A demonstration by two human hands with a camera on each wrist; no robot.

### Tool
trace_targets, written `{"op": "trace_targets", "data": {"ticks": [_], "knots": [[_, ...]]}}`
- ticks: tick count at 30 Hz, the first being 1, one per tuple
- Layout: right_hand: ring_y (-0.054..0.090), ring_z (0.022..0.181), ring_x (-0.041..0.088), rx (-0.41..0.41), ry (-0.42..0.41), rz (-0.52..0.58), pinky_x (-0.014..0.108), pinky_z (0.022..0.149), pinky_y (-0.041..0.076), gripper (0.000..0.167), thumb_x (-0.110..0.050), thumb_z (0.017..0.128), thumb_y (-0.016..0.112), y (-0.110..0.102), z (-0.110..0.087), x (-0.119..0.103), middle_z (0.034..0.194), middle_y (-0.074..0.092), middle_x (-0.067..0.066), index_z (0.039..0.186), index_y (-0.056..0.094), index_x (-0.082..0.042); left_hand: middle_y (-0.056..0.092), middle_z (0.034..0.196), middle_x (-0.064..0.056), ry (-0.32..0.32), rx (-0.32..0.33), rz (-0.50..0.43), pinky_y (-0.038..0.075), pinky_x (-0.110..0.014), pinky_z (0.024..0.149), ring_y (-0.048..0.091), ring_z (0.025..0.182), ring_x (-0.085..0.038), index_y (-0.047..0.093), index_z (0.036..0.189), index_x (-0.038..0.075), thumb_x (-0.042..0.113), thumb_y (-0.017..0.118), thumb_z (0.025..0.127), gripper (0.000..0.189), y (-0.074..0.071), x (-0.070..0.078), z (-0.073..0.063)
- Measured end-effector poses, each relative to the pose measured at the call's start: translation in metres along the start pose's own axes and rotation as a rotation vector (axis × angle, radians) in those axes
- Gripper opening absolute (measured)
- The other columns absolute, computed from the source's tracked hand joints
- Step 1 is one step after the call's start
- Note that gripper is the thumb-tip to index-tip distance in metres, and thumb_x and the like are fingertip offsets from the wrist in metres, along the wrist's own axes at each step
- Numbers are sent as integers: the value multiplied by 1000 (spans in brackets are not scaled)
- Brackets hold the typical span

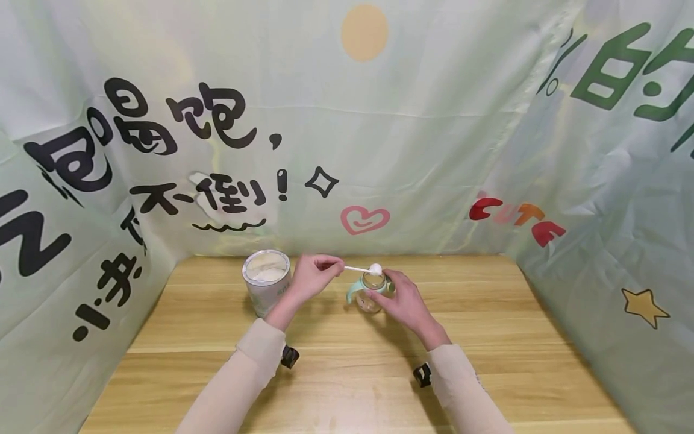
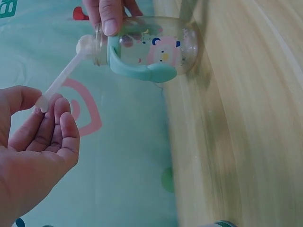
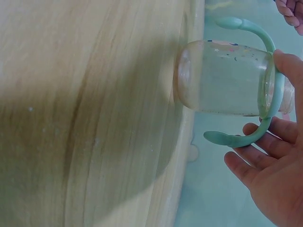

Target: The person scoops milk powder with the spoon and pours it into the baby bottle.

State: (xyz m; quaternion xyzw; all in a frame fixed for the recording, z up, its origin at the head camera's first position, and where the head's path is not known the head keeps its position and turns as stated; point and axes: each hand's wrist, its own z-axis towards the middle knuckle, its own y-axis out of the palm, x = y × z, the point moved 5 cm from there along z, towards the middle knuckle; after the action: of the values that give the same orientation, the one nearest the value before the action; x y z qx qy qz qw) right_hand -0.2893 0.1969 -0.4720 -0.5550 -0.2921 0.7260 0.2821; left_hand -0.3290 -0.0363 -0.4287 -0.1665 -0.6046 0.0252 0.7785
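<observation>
Desk (image 1: pixel 347 386): cloth wall (image 1: pixel 434 72) behind, with bare room to move at our right.
Bottle (image 2: pixel 161 49): stands upright near the desk's back edge; our right fingers (image 3: pixel 270 144) hold it near the top.
Tub (image 1: pixel 262 299): open, powder (image 1: pixel 269 275) inside.
Scoop (image 2: pixel 66 73): pinched by our left fingers (image 1: pixel 328 263) over the bottle; scooping looks done, tipping seems left.

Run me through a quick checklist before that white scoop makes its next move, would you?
1. Grip on the scoop: ok, the left hand pinches it at one end.
2. Aim: ok, its other end is over the mouth of the bottle.
3. Mouth uncovered: ok, nothing closes it.
4. Bottle steadied: ok, upright, with the right hand holding it near the neck.
5. Exact fill of the scoop: cannot tell, white against white.
6. Liquid inside the bottle: cannot tell.
</observation>
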Motion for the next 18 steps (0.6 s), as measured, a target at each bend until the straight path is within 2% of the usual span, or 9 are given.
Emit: {"op": "trace_targets", "data": {"ticks": [3, 7, 13, 18], "knots": [[55, 139, 45, 3, -5, -4, 61, 116, 47, 75, -44, 94, 78, 0, 0, 0, 149, 58, 25, 148, 53, 2, 82, 95, -12, 12, 1, 8, 55, -19, 70, 75, 83, -20, 82, 106, 2, 14, 76, 95, 17, -1, 0, -1], [54, 140, 45, 0, 4, -2, 61, 118, 45, 77, -45, 95, 77, 1, 0, 0, 151, 56, 25, 149, 51, 3, 82, 97, -10, 51, 11, 37, 54, -17, 71, 69, 79, -5, 82, 105, 3, 12, 77, 94, 15, -1, -1, -2], [53, 141, 44, 0, 13, 2, 61, 119, 45, 77, -45, 95, 78, 1, 0, 1, 151, 56, 24, 150, 51, 2, 81, 94, -10, 120, 11, 78, 52, -17, 66, 64, 75, -5, 84, 101, 7, 9, 77, 93, 11, 0, -1, -4], [54, 140, 42, -1, 16, 12, 60, 118, 45, 76, -44, 95, 78, 2, 0, 1, 150, 57, 23, 150, 52, 0, 82, 96, -9, 117, 8, 79, 53, -18, 69, 66, 78, -5, 84, 102, 8, 10, 76, 94, 11, 1, -1, -5]]}}
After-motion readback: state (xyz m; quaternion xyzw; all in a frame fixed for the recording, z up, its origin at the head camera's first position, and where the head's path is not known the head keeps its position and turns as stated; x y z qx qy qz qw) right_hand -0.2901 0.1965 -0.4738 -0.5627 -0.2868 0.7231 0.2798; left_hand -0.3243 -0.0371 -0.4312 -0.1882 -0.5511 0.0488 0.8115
